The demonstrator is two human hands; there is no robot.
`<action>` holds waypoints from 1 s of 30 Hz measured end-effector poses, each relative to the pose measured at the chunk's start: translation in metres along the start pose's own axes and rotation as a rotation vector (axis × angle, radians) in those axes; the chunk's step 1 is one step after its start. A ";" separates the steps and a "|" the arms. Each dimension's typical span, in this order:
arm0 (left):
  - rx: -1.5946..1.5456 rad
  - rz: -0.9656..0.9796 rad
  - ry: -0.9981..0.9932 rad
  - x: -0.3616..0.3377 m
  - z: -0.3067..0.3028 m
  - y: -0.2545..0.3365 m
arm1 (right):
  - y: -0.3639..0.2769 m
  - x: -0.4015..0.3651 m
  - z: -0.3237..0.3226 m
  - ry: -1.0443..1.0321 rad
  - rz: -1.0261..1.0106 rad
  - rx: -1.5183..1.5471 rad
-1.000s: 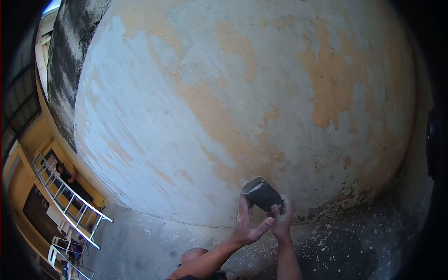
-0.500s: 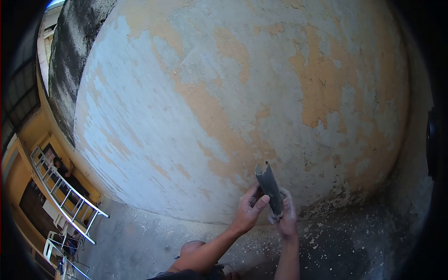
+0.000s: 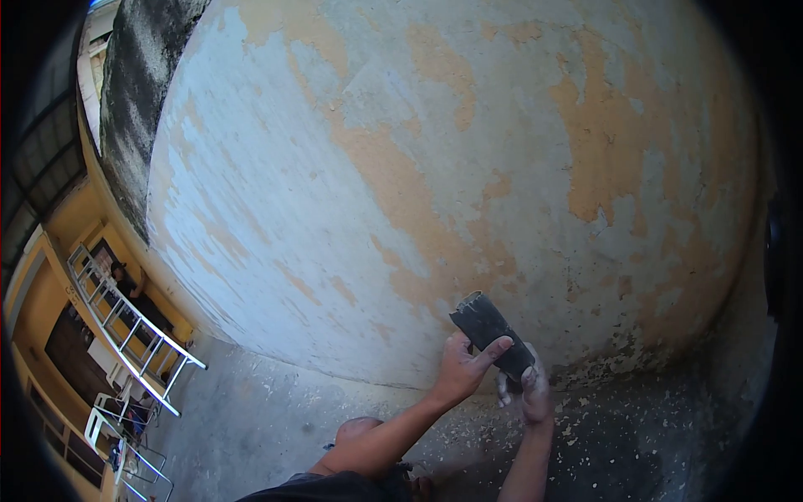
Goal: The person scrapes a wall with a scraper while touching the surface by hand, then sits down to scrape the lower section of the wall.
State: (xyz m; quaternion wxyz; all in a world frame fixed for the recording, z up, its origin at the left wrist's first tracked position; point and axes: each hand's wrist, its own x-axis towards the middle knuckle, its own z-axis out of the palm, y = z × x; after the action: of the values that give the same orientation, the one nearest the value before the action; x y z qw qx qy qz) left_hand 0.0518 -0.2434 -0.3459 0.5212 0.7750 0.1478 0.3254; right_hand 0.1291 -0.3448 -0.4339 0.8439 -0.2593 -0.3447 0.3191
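— Fingers [image 3: 495,344] of the left hand [image 3: 462,374]: condition?
— Closed on the dark sheet [image 3: 483,320], one finger laid across its face. I stood near enough to see that.
— Right hand [image 3: 533,386]?
— Clenched around the sheet's lower end, pale dust on the knuckles.
— Position of the sheet?
— Between both hands, upper edge tilted up and left, close before the peeling wall [image 3: 401,167]. Whether it touched the wall, I could not tell. A ladder [image 3: 125,322] leaned well apart, at the left.
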 end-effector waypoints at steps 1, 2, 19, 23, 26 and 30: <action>0.004 -0.004 0.014 -0.001 -0.002 0.000 | 0.003 0.001 -0.001 -0.009 0.010 0.005; 0.018 -0.021 -0.015 -0.001 -0.005 -0.001 | 0.006 0.003 -0.002 0.025 0.005 -0.033; 0.093 -0.006 -0.233 0.002 -0.018 0.014 | 0.028 -0.003 0.004 0.246 0.024 -0.071; 0.156 0.048 -0.150 0.007 -0.017 0.003 | 0.024 0.003 0.011 0.288 -0.030 -0.075; 0.163 0.039 -0.147 0.008 -0.018 -0.001 | 0.022 0.005 0.008 0.312 -0.035 -0.075; 0.189 0.109 -0.126 0.006 -0.012 0.000 | 0.020 0.001 0.000 0.280 -0.009 -0.043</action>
State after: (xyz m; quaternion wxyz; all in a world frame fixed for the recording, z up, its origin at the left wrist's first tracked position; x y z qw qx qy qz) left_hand 0.0484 -0.2314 -0.3407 0.4355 0.8465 0.1027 0.2885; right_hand 0.1227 -0.3310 -0.4463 0.8794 -0.3175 -0.2316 0.2687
